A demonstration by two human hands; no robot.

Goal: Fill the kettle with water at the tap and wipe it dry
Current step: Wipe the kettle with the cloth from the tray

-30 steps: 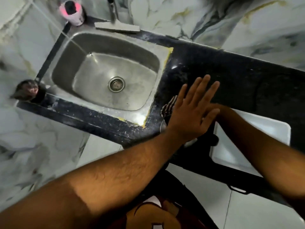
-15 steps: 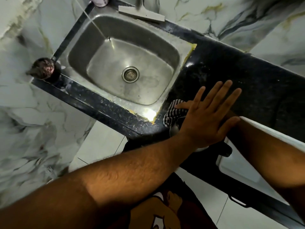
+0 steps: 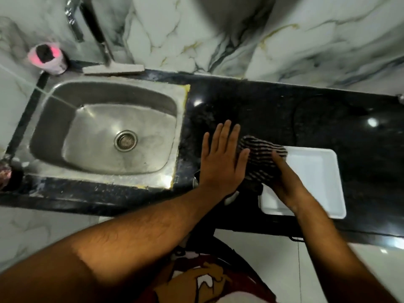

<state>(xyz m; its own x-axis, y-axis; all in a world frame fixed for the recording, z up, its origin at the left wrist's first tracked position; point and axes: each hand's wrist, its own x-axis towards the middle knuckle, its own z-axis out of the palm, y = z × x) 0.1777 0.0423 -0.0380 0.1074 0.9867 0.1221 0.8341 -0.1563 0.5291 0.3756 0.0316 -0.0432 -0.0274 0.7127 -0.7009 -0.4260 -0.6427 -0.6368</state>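
Note:
The kettle (image 3: 229,199) stands on the black counter (image 3: 284,119) just right of the sink, almost wholly hidden under my hands; only slivers of metal and its dark handle show. My left hand (image 3: 220,162) lies flat on top of it, fingers straight and slightly apart. My right hand (image 3: 286,184) grips a black-and-white striped cloth (image 3: 260,160) and presses it against the kettle's right side. A thin stream of water (image 3: 54,98) runs from the left into the steel sink (image 3: 65,119). The tap (image 3: 73,22) shows blurred at the top left.
A white tray (image 3: 317,171) lies on the counter right under my right wrist. A pink cup (image 3: 47,57) and a squeegee (image 3: 113,68) stand behind the sink. A dark scrubber (image 3: 6,173) sits at the sink's front left corner. Marble wall behind.
The striped cloth has gone from the kettle's left side to its right side, with my right hand now in plain sight. My left hand stays flat on top. The view shifted.

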